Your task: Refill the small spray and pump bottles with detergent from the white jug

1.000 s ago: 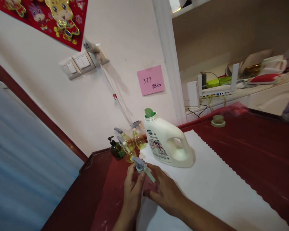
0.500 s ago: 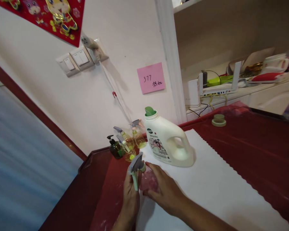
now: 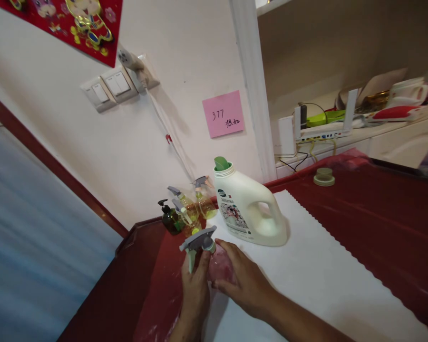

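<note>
A small pink, see-through spray bottle [image 3: 221, 268] is tilted between my two hands over the white sheet. My right hand [image 3: 248, 280] wraps round the bottle's body from the right. With the thumb near the collar, my left hand [image 3: 196, 280] grips the grey spray head [image 3: 199, 238], whose pale green trigger [image 3: 191, 260] hangs on the left; some of these fingers are hidden. Just behind stands a large cream detergent jug [image 3: 251, 209] with an uncapped neck and a green pouring spout [image 3: 221, 164].
Several yellowish spray bottles [image 3: 207, 208] and a dark green pump bottle [image 3: 170, 219] stand by the wall. On the red table [image 3: 371, 218] a translucent cap [image 3: 324, 177] lies right of the white sheet [image 3: 317, 256]. A white router [image 3: 323, 135] sits on the shelf behind.
The grey spray head has turned on the bottle, its nozzle end swinging further left. My left hand has shifted with it, while my right hand stays round the body.
</note>
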### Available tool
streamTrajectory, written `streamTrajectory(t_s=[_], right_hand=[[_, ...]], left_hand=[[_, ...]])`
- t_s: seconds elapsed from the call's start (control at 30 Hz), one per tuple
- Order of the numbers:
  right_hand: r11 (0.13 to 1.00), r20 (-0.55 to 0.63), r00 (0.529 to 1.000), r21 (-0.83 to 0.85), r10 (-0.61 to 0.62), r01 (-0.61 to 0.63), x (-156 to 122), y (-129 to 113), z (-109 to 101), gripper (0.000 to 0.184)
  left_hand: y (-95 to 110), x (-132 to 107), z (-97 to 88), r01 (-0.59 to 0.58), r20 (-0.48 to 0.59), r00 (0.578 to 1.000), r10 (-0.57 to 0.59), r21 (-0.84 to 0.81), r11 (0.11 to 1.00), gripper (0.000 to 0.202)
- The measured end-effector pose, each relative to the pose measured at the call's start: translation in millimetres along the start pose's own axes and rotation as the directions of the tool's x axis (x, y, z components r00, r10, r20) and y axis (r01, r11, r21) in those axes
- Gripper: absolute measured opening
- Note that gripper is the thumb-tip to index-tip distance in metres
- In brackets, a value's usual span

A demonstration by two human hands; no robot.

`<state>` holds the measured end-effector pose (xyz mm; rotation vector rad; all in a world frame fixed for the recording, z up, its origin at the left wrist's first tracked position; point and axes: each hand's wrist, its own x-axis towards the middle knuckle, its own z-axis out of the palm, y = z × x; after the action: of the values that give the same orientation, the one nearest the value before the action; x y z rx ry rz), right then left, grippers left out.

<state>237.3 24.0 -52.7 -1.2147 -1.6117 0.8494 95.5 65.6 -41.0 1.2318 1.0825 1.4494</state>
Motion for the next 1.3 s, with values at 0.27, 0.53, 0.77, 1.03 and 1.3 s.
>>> streamTrajectory(t_s=[0.27,0.53,0.77,1.03,1.3], right_hand=[[1.0,-0.014,1.0,0.015,-0.018,0.018,1.3,1.6,1.0,0.085],[1.0,-0.021,1.0,0.015,-0.002,0.003,0.7,2.7,2.0,0.084],[0.999,-0.024,0.999,0.026,-0.044,0.045,2.4,3.6,2.1,0.084],[0.999,-0.022,1.0,0.039,-0.007,0.008,2.0,-0.2,0.4,0.084],[0.999,0.006,0.999,-0.005,0.034,-0.034,2.1,-2.6,1.1,0.086]], left_hand=[[-9.9,2.6,0.5,-0.017,0.057,0.998,0.023,-0.094,0.995,0.07],[-10.0,5.0,-2.4,0.089,0.06,0.994,-0.087,-0.029,0.996,0.054],[-6.4,6.0,-3.1,0.007,0.123,0.992,0.0,-0.054,0.999,0.055],[5.8,2.9,6.0,0.02,0.065,0.998,-0.023,0.055,0.998,0.046],[1.6,2.3,-1.9,-0.005,0.14,0.99,0.003,0.014,1.0,0.049]])
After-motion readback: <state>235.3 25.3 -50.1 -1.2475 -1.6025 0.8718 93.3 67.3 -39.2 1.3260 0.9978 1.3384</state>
